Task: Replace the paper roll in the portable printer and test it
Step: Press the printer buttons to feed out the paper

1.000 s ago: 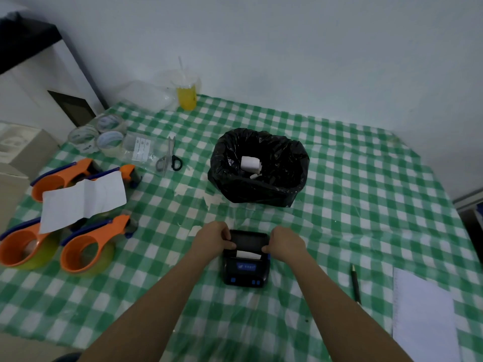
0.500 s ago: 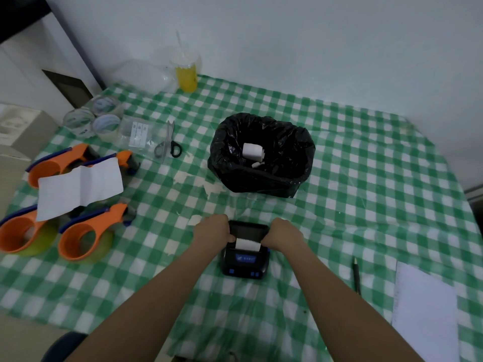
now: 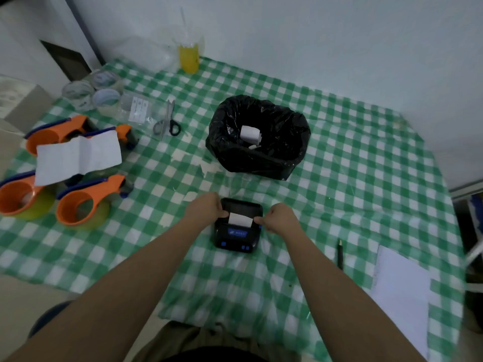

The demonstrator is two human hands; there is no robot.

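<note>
A small black portable printer (image 3: 236,237) with blue buttons lies on the green checked tablecloth in front of me. A white strip of paper (image 3: 240,220) sticks out of its slot. My left hand (image 3: 205,209) pinches the strip's left edge and my right hand (image 3: 279,218) pinches its right edge, both resting at the printer's sides. A white paper roll (image 3: 249,134) lies inside the bin lined with a black bag (image 3: 292,158) just behind the printer.
Three orange tape dispensers (image 3: 83,202) and a white sheet (image 3: 78,156) sit at the left. Scissors (image 3: 167,121), tape rolls (image 3: 104,99) and a yellow drink cup (image 3: 188,57) stand further back. A pen (image 3: 339,253) and white paper (image 3: 402,293) lie at the right.
The paper strip now shows longer out of the printer slot, and both hands have shifted slightly outward to its two edges. The camera has tilted down a little.
</note>
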